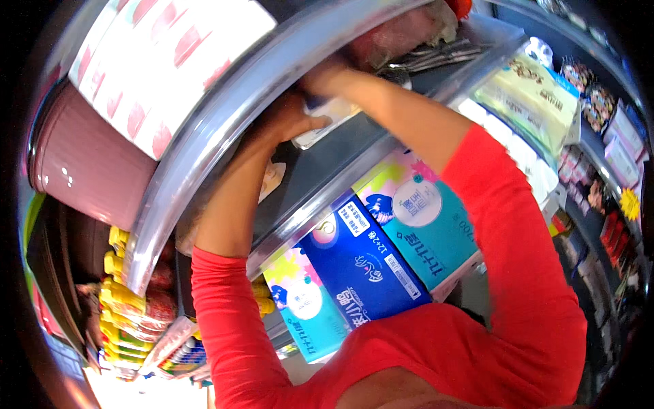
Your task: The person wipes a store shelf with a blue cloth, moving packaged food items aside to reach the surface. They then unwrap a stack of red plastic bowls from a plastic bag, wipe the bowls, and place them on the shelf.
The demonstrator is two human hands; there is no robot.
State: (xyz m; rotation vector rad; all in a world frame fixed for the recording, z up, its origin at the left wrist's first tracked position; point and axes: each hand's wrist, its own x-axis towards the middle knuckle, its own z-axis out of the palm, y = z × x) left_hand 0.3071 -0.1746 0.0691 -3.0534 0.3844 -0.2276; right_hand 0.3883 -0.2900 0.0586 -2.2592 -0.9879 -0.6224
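Note:
Both my hands reach in under the curved, clear-edged front of an upper shelf point(225, 110). My left hand point(291, 116) is at a white and pale-yellow pack point(334, 118), its thumb lying along the near side; the other fingers are in shadow. Just beyond the pack is my right hand point(323, 76), dark and partly hidden by the shelf edge, so its fingers cannot be made out. The pack is over a dark grey shelf point(327, 158). Another pale pack point(273, 179) lies partly behind my left forearm.
Below the shelf stand large blue point(368, 260) and teal point(426, 220) paper packs. A pink bin point(92, 158) and a white pack with pink prints point(168, 56) sit on the upper shelf. Yellow-capped bottles point(120, 301) are at left, pale-yellow tissue packs point(531, 97) at right.

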